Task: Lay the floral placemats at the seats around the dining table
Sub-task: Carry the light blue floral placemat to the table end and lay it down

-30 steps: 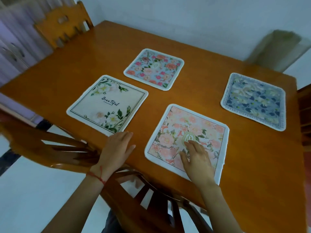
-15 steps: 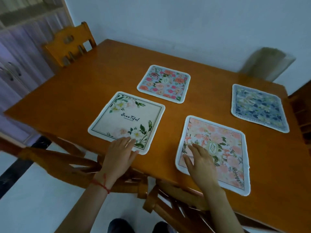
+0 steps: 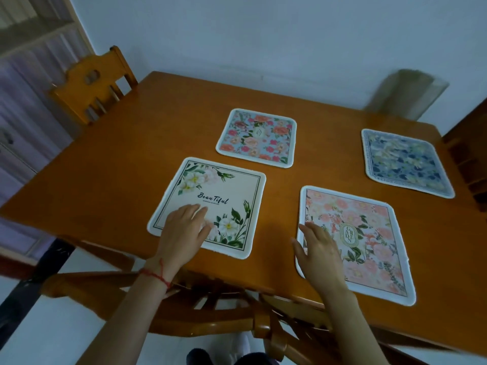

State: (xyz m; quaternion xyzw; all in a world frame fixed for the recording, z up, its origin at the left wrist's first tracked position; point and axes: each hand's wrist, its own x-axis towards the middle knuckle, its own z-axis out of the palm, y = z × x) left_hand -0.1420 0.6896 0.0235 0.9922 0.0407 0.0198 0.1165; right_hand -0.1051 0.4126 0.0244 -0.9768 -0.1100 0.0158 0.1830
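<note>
Four floral placemats on wooden bench (image 3: 110, 164): cream mat (image 3: 224, 191), under flat, spread left hand (image 3: 181, 233); pink mat (image 3: 369, 238), under flat, spread right hand (image 3: 320, 254); rose-on-blue mat (image 3: 257, 138) and navy mat (image 3: 405, 162) beyond.

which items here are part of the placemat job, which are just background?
Job:
cream placemat, under left hand
pink placemat, under right hand
red-flowered placemat
blue placemat
table
chairs

Background:
wall
cabinet

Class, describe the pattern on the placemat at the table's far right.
The far-right placemat has a blue and cream floral print, seen in the head view.
</note>
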